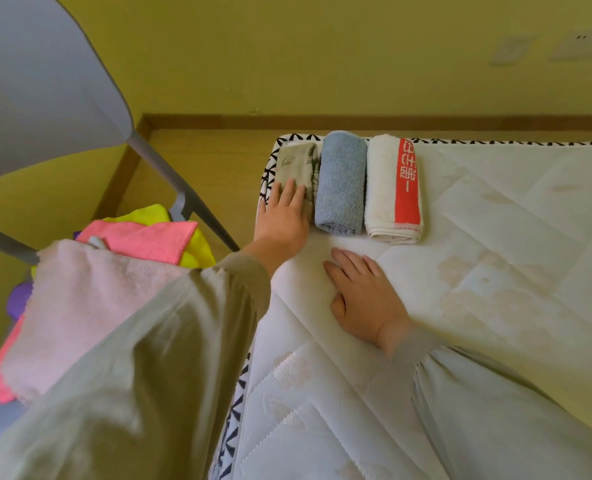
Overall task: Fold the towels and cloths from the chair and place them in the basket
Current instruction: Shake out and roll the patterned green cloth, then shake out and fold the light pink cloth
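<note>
**Row of three folded, pile half hidden**

The left hand lies flat with its fingers straight and close together. It presses the near end of a folded beige leaf-print cloth and covers that cloth's near edge. The cloth sits at the far left corner of a white quilted mattress with black-and-white patterned edging. Just beside it lies a folded blue terry towel, then a folded white towel with a red band; the band's white characters are too blurred to read.

The right hand rests palm down on bare mattress, nearer the person, fingers straight and slightly spread, holding nothing.

On the left, a grey plastic chair carries a pile: a pale pink fluffy towel on top, with a bright pink cloth, a yellow cloth and a scrap of purple fabric showing. A grey-green sleeve hides the pile's right side, and the frame's edge cuts off its lower left.
</note>
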`<state>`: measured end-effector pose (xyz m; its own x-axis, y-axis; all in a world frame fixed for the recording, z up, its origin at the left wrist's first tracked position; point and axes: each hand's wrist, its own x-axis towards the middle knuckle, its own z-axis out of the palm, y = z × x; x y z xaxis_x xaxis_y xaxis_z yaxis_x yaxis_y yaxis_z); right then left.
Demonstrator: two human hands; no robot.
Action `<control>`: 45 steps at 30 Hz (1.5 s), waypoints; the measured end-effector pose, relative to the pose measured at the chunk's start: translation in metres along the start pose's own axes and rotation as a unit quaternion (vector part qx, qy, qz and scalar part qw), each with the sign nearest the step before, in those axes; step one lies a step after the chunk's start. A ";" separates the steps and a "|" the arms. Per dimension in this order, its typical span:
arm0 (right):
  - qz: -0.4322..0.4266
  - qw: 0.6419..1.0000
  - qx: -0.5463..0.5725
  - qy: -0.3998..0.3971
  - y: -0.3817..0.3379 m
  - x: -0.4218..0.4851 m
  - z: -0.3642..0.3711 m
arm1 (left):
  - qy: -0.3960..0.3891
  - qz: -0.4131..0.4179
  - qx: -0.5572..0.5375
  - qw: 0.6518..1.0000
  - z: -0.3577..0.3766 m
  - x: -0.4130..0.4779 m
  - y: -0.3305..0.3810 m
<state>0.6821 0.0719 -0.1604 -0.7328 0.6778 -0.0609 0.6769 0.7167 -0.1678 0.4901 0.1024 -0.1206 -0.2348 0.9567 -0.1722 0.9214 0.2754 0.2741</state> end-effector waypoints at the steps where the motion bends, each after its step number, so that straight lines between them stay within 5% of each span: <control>1: 0.004 1.000 -0.005 -0.008 -0.001 0.000 -0.001 | -0.009 0.008 0.000 1.000 -0.001 -0.012 -0.001; 12: 0.065 0.996 0.003 -0.063 -0.050 0.005 -0.037 | -0.013 0.012 0.070 0.997 -0.033 -0.147 -0.068; 19: 0.025 0.987 0.153 -0.047 -0.172 0.028 -0.033 | -0.034 -0.063 0.084 0.994 -0.050 -0.226 -0.156; 25: -0.021 0.983 0.163 -0.077 -0.228 0.035 -0.025 | -0.015 -0.068 0.074 0.995 -0.041 -0.256 -0.184; 31: 0.004 0.985 0.142 -0.097 -0.243 0.031 -0.016 | 0.110 -0.055 0.029 0.992 -0.036 -0.256 -0.190; 40: 0.055 0.985 0.165 -0.003 -0.275 0.036 -0.080 | 0.185 -0.094 -0.158 0.965 -0.116 -0.270 -0.180; 45: 0.057 0.963 0.243 0.100 -0.302 0.035 -0.166 | 0.240 -0.077 -0.116 0.961 -0.205 -0.296 -0.163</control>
<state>0.4642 -0.0932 0.0518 -0.5941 0.8007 0.0770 0.6033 0.5068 -0.6158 0.3461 -0.2064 0.0802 -0.5291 0.8214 0.2131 0.7837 0.3768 0.4938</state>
